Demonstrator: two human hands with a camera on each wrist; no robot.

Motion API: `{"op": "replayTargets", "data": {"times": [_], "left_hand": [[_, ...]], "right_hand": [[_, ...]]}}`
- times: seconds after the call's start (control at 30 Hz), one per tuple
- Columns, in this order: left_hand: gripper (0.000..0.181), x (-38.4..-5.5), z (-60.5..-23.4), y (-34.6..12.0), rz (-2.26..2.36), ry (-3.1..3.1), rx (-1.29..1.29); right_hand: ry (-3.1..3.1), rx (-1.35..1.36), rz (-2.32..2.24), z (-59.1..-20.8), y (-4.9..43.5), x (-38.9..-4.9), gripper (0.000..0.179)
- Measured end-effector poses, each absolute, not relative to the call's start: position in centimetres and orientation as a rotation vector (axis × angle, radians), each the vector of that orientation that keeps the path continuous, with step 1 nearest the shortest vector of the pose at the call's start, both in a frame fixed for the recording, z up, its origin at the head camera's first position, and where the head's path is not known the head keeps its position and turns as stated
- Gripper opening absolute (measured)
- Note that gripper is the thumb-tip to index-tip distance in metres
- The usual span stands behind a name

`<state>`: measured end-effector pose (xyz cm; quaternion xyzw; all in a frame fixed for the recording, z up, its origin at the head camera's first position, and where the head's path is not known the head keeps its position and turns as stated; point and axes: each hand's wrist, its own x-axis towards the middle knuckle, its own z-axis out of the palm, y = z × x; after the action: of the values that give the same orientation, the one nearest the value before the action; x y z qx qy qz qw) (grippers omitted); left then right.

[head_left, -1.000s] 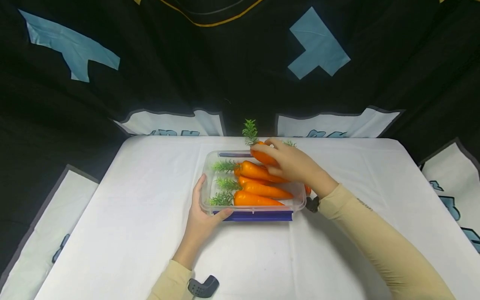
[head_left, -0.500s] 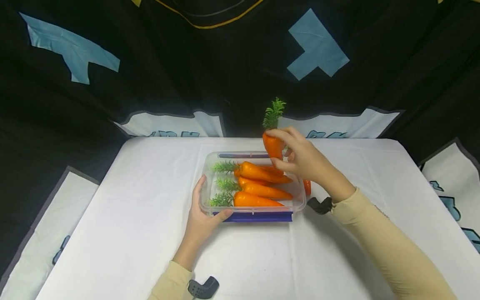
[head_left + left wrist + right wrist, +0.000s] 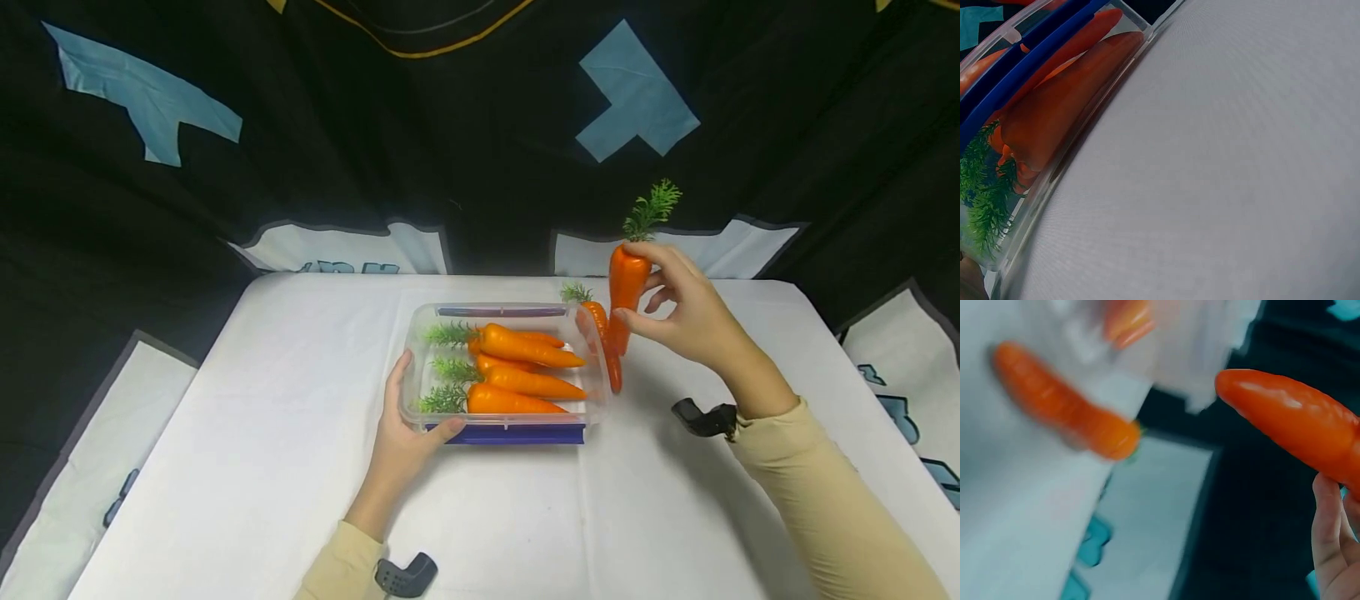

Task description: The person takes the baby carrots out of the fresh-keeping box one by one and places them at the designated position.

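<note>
My right hand [image 3: 686,304] holds a carrot [image 3: 628,283] by its thick end, green leaves up and tip down, over the table right of the clear plastic container [image 3: 491,418]. In the right wrist view the held carrot [image 3: 1291,415] points its tip left. My left hand [image 3: 405,433] grips the container's front left corner, thumb on the front rim and fingers along the left side. Several carrots [image 3: 517,400] with green tops [image 3: 446,396] lie inside, leaves to the left. Another carrot [image 3: 603,346] lies on the table beside the container's right wall.
A white cloth covers the table [image 3: 225,467]. Blue clip strips [image 3: 506,433] run along the container's front and back sides. Behind the table hangs a black curtain [image 3: 420,150] with blue and white patterns.
My right hand has lifted the carrot from over the container's back edge and carried it right, past the container's right wall. The left hand stays at its corner.
</note>
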<state>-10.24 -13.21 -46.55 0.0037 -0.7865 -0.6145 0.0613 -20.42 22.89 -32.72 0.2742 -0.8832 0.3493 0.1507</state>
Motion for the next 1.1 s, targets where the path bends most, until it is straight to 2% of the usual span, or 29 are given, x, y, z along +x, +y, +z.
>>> {"op": "replayTargets", "data": {"times": [0.43, 1.1], "left_hand": [[0.11, -10.3, -46.6, -13.2, -1.856, -2.379, -0.004], [0.11, -10.3, -46.6, -13.2, -1.866, -2.371, -0.004]], "right_hand": [[-2.846, 0.533, 1.088, -36.9, 26.8, -22.2, 0.08], [-3.017, 0.538, 0.992, -39.8, 27.3, -24.4, 0.082]]}}
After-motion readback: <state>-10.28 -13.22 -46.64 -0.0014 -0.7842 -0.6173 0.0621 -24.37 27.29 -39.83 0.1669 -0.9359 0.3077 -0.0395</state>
